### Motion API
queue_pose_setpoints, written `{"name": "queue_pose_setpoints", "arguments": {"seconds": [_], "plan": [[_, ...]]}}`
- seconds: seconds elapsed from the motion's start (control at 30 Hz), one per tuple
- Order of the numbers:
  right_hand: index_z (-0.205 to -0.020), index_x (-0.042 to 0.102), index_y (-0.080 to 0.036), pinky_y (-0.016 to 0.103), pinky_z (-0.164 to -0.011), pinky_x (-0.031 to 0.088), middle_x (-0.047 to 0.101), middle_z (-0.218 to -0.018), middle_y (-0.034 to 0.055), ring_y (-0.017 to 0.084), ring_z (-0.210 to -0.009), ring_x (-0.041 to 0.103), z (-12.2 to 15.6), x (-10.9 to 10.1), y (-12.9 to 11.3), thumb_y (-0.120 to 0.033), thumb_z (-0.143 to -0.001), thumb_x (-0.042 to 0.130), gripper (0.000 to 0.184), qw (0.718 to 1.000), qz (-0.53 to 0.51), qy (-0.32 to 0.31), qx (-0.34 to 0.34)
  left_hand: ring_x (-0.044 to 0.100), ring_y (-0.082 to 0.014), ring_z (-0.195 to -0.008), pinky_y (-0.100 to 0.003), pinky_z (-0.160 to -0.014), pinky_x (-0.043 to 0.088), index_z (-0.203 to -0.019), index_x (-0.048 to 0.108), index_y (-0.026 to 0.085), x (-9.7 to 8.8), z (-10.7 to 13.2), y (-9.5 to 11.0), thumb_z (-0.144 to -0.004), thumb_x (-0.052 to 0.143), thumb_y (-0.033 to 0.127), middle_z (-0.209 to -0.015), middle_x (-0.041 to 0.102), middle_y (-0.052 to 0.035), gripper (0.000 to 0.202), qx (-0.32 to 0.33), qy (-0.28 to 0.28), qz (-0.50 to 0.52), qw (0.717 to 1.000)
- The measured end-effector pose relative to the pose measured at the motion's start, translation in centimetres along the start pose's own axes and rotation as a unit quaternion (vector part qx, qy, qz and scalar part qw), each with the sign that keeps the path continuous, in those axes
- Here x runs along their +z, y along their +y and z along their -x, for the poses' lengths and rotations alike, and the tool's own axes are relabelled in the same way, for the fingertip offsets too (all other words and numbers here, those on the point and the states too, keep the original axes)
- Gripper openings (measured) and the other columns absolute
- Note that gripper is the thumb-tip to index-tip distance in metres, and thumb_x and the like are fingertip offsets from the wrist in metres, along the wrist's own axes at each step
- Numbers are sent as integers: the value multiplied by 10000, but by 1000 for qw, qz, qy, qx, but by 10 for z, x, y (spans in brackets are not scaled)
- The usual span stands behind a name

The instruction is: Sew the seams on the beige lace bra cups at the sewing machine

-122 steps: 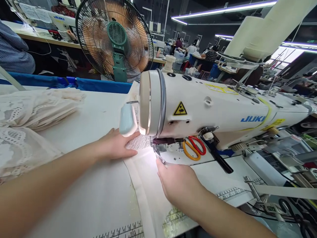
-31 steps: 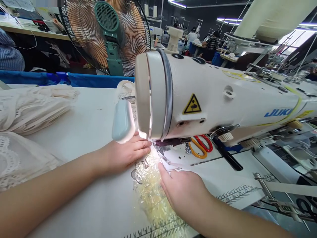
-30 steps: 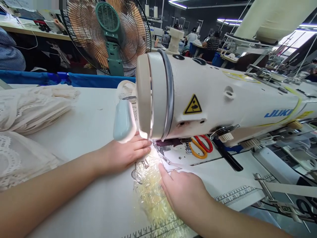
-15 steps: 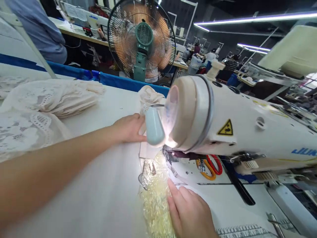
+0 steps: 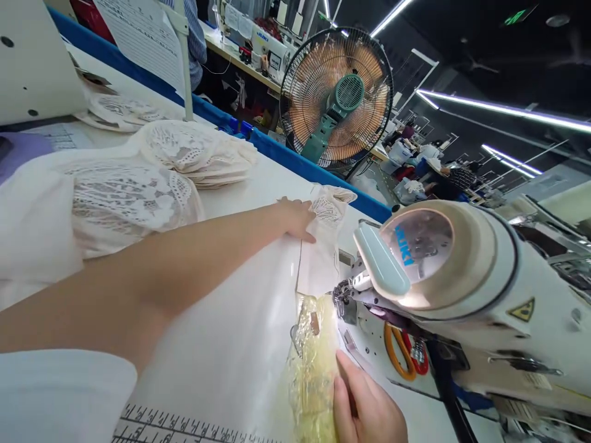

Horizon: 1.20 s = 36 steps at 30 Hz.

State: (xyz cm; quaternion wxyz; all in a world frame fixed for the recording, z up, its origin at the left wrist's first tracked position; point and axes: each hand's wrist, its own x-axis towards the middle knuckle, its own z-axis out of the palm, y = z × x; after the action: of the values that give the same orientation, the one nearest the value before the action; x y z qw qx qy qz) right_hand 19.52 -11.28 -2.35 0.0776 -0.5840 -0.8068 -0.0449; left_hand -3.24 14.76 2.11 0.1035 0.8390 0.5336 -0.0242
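My left hand (image 5: 295, 216) reaches far across the white table and rests on the cream fabric piece (image 5: 323, 246) behind the sewing machine's needle, fingers curled onto its edge beside the lace end (image 5: 329, 206). My right hand (image 5: 367, 409) lies at the bottom of the view, fingers together, pressing on a crinkled yellowish plastic strip (image 5: 314, 363) in front of the presser foot (image 5: 344, 301). The white JUKI sewing machine (image 5: 462, 277) fills the right side, its lamp lighting the needle area.
Stacks of cream lace pieces (image 5: 194, 154) lie at the left of the table (image 5: 221, 344). Orange and red scissors (image 5: 406, 354) sit under the machine arm. A standing fan (image 5: 339, 98) is behind the blue table edge. Other workers sit in the background.
My left hand has slid away from the needle to the far side, drawing the fabric out behind the machine. The view has swung left and up. My right hand stays on the plastic strip.
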Motion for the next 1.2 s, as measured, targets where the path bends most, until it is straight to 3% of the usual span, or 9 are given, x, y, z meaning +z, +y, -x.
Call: {"name": "queue_pose_setpoints", "arguments": {"seconds": [0.07,0.17,0.33,0.47,0.6,0.77,0.93,1.07,1.2], "plan": [[-1118,664,-162,257,-615,569,721,-1028,94,216,-825,708,0,0,-1,-167,-897,387,354,1000,-14,10,2,252,-379,-1354,-601,-1066,214,-1372,424,228,-1,10,-1,-711,565,656,-1543,212,-113,800,7,-6,-8,1000],[-1095,672,-149,258,-620,561,737,-966,87,204,-782,707,0,2,-1,-201,-903,361,369,999,-29,36,2,274,-360,-1345,-609,-1076,172,-1356,443,210,-3,25,-2,-721,569,641,-1497,323,-134,778,12,-11,-22,1000],[-1070,682,-151,246,-555,522,746,-894,63,182,-711,698,0,5,-3,-252,-897,345,392,996,-38,78,-6,326,-345,-1320,-542,-1087,197,-1326,467,140,-4,59,-5,-726,563,638,-1408,429,-199,786,-1,-6,-43,999],[-1114,659,-155,267,-612,498,741,-910,56,190,-761,688,-2,-2,-9,-241,-888,328,410,998,-38,39,20,417,-339,-1250,-468,-1065,269,-1259,517,95,-8,108,-6,-699,587,629,-1317,494,-224,777,6,-11,-70,997],[-1129,645,-165,277,-593,448,734,-859,56,203,-743,671,-5,-11,-14,-222,-878,359,385,998,-28,14,48,561,-353,-1035,-432,-894,424,-1063,626,72,-6,177,20,-755,518,613,-1117,597,-221,631,33,-26,-111,993],[-1106,634,-213,255,-605,412,724,-875,34,184,-785,649,-8,-18,-14,-230,-867,450,303,997,-46,1,69,624,-321,-776,-396,-641,455,-826,654,173,23,246,71,-814,417,558,-826,654,-125,452,108,-25,-79,991],[-937,665,-223,232,-670,428,705,-883,18,155,-830,631,-3,-29,-3,-215,-885,477,194,995,-54,-9,84,604,-253,-648,-346,-551,401,-740,599,195,24,231,85,-922,181,381,-735,638,-82,492,162,52,-61,984],[-955,646,-158,281,-779,464,679,-949,50,166,-912,619,2,-43,34,-202,-926,454,199,988,-37,-1,151,602,-266,-914,-346,-726,448,-925,639,160,10,189,57,-917,243,346,-1011,634,-123,438,168,179,-47,968],[-1030,611,-148,370,-839,490,645,-1052,57,171,-948,612,-9,-56,82,-260,-941,482,193,974,-19,-14,225,607,-272,-854,-367,-743,454,-1005,654,162,21,172,26,-871,355,411,-927,632,-98,411,128,158,-38,978]]}}
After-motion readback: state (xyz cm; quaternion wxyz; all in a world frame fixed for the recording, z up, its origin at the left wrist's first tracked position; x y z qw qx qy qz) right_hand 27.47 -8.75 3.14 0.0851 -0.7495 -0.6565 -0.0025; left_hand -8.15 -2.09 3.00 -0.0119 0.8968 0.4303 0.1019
